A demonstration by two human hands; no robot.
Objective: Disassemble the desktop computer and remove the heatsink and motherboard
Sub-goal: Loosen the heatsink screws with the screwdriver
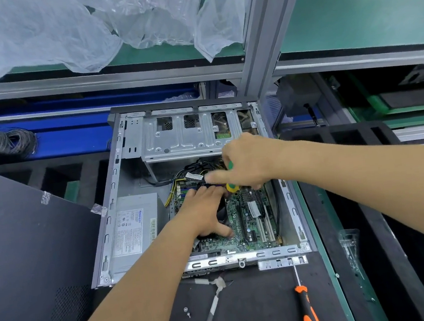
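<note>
- Nearest the camera, at 5 o'clock, an orange-handled screwdriver (307,307) is laid on the black mat (260,307), its shaft aimed toward 12 o'clock at the case edge; a loose screw (186,310) and a grey cable (211,314) are seen just to its left.
- At 8 o'clock, a dark side panel (29,252) is propped beside the case.
- The open computer case (110,197) is laid flat at centre, its long axis running from 6 to 12 o'clock, with the drive cage (182,134) at the far end.
- The power supply (134,231) is seated in the case's left half, the motherboard (251,221) in the right.
- The left hand (203,213) is pressed flat, fingers extended, over the heatsink area, so most of that part is hidden.
- A green-and-yellow screwdriver (232,185) is gripped by the right hand (245,164), index finger extended toward 9 o'clock, above a bundle of cables (194,174).
- Farther off, at 11 o'clock, crumpled plastic sheeting (61,32) is spread on a green shelf (359,6); a wire coil (5,142) is seen at 9 o'clock.
</note>
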